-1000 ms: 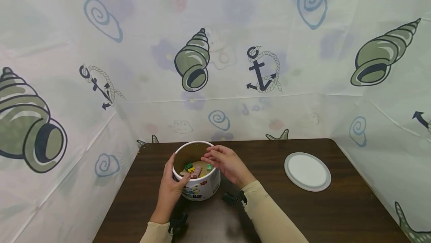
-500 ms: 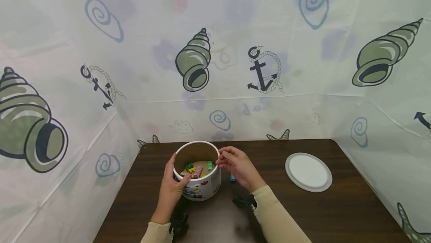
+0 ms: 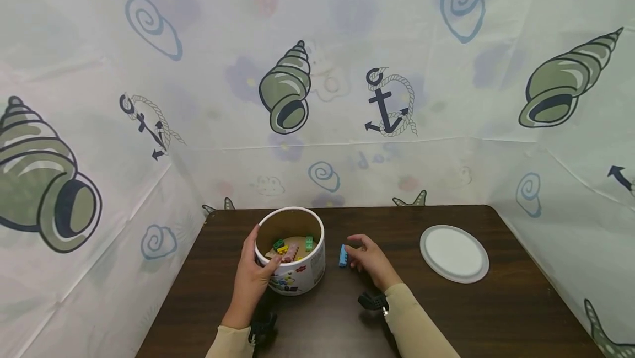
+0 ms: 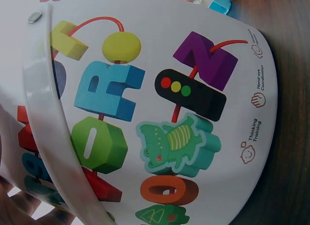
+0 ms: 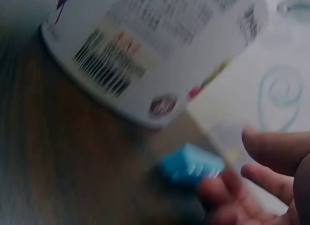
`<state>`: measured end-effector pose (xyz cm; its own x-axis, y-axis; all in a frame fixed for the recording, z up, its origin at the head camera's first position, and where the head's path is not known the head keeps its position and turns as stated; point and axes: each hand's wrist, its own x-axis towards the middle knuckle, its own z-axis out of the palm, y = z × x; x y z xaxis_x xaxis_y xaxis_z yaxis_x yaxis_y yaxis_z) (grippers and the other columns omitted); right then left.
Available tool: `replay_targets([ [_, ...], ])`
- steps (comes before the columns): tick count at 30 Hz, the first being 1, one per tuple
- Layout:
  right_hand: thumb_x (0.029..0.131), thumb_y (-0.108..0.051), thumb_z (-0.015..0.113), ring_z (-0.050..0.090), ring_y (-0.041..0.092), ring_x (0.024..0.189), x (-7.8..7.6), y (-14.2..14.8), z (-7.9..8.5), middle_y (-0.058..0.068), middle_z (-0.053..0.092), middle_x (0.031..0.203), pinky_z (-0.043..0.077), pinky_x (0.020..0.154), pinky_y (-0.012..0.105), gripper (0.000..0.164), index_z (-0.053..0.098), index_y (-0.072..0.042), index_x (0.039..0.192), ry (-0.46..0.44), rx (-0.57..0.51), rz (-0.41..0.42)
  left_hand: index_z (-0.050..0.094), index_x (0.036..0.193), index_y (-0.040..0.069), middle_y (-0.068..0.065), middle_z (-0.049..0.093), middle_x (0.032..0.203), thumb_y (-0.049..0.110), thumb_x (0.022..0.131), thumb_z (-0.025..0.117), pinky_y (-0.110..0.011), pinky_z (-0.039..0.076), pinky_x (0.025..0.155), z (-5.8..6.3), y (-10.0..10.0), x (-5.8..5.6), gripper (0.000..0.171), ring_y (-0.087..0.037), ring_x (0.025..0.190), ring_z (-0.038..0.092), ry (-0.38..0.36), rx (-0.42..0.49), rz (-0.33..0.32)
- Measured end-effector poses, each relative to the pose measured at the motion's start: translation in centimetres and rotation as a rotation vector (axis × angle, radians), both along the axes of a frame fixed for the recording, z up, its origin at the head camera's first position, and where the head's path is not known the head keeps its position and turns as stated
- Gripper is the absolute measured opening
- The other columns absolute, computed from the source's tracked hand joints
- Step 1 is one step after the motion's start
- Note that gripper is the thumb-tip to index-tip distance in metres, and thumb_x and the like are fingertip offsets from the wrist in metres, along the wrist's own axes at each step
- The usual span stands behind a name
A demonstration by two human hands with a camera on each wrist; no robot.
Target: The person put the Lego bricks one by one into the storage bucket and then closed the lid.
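A round white tub with printed sides stands on the dark table. My left hand grips its left side, the thumb over the front rim and the fingers along the outside. Inside lie several toy building bricks: green bricks, a pink brick and a yellow brick. To the right of the tub sits a light blue brick. My right hand is just right of that brick, thumb and fingers apart. In the blurred right wrist view a fingertip overlaps the blue brick; contact is unclear.
A round white lid lies flat on the right part of the brown table. A white curtain printed with shells and anchors hangs behind and at both sides. Black wrist cameras are strapped under the forearms.
My right hand has left the tub's mouth and moved right and down to beside the blue brick, which has come into sight. The left hand and the tub have stayed put.
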<state>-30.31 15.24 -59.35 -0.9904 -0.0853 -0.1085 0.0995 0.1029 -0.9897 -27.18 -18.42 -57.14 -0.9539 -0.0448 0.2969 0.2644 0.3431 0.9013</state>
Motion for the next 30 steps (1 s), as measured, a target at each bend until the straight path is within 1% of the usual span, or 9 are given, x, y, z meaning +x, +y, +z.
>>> replay_targets([
  [2,0.104,-0.030,0.076,0.066,0.023,0.073,0.0,0.6,-0.9,0.013,0.068,0.088,0.051,0.064,0.032,0.059,0.056,-0.008,0.154,-0.015,0.006,0.034,0.026,0.174,0.025,-0.015,0.031,0.176,0.031,0.094,0.087,-0.066,0.039,0.122,-0.1,0.1,0.0,0.100,-0.045,0.154,0.042,-0.008,0.003,-0.004],
  [6,0.102,-0.027,0.078,0.068,0.021,0.074,-0.1,1.1,-1.2,0.012,0.068,0.089,0.056,0.067,0.031,0.066,0.050,-0.007,0.159,-0.024,-0.002,0.093,0.026,0.174,0.026,-0.013,0.030,0.176,0.031,0.094,0.087,-0.066,0.041,0.120,-0.2,0.4,0.0,0.102,-0.045,0.153,0.043,-0.012,0.003,-0.005],
  [10,0.102,-0.020,0.079,0.072,0.021,0.079,0.0,0.9,-1.1,0.012,0.069,0.094,0.063,0.076,0.031,0.067,0.049,-0.002,0.159,-0.034,-0.023,0.116,0.026,0.174,0.024,-0.015,0.030,0.176,0.031,0.093,0.088,-0.067,0.041,0.120,-0.2,0.3,0.1,0.102,-0.046,0.153,0.043,-0.006,0.004,-0.004],
  [13,0.102,-0.018,0.079,0.073,0.020,0.082,0.0,0.7,-1.0,0.013,0.069,0.099,0.064,0.082,0.033,0.064,0.052,0.003,0.156,-0.033,-0.017,0.114,0.027,0.174,0.025,-0.016,0.030,0.176,0.032,0.094,0.088,-0.068,0.040,0.121,-0.1,0.2,0.0,0.101,-0.047,0.153,0.042,-0.007,0.005,0.001],
  [15,0.101,-0.016,0.079,0.073,0.020,0.082,0.0,0.6,-0.9,0.014,0.070,0.100,0.065,0.082,0.034,0.063,0.053,0.006,0.154,-0.025,-0.004,0.111,0.026,0.174,0.025,-0.017,0.030,0.176,0.032,0.094,0.087,-0.069,0.038,0.122,-0.2,0.2,0.0,0.101,-0.048,0.153,0.042,-0.007,0.002,0.003],
  [18,0.100,-0.012,0.079,0.073,0.019,0.080,-0.1,0.3,-0.9,0.016,0.072,0.100,0.065,0.082,0.035,0.061,0.054,0.008,0.152,-0.023,0.015,0.109,0.027,0.174,0.024,-0.017,0.030,0.176,0.033,0.094,0.087,-0.069,0.037,0.122,-0.1,0.0,-0.1,0.100,-0.048,0.153,0.041,-0.009,-0.003,0.005],
  [21,0.098,-0.011,0.081,0.072,0.018,0.078,-0.2,0.2,-0.9,0.016,0.074,0.098,0.065,0.080,0.036,0.064,0.053,0.007,0.154,-0.015,0.052,0.112,0.027,0.174,0.022,-0.018,0.031,0.176,0.033,0.095,0.086,-0.069,0.037,0.123,-0.2,0.0,-0.1,0.099,-0.047,0.153,0.041,-0.008,-0.008,0.007],
  [25,0.095,-0.012,0.084,0.070,0.017,0.074,-0.4,-0.1,-0.9,0.010,0.073,0.089,0.063,0.074,0.035,0.069,0.055,0.004,0.155,-0.016,0.120,0.114,0.028,0.174,0.022,-0.017,0.031,0.176,0.030,0.095,0.086,-0.068,0.037,0.123,-0.4,0.1,-0.1,0.099,-0.045,0.154,0.042,-0.002,0.001,0.011],
  [30,0.092,-0.006,0.086,0.069,0.018,0.071,-0.8,-0.3,-0.7,0.006,0.069,0.083,0.062,0.069,0.032,0.062,0.061,0.005,0.147,0.008,0.149,0.112,0.028,0.174,0.025,-0.016,0.030,0.176,0.027,0.093,0.088,-0.066,0.038,0.123,-0.4,0.1,-0.3,0.100,-0.045,0.154,0.041,0.010,0.017,0.006],
])
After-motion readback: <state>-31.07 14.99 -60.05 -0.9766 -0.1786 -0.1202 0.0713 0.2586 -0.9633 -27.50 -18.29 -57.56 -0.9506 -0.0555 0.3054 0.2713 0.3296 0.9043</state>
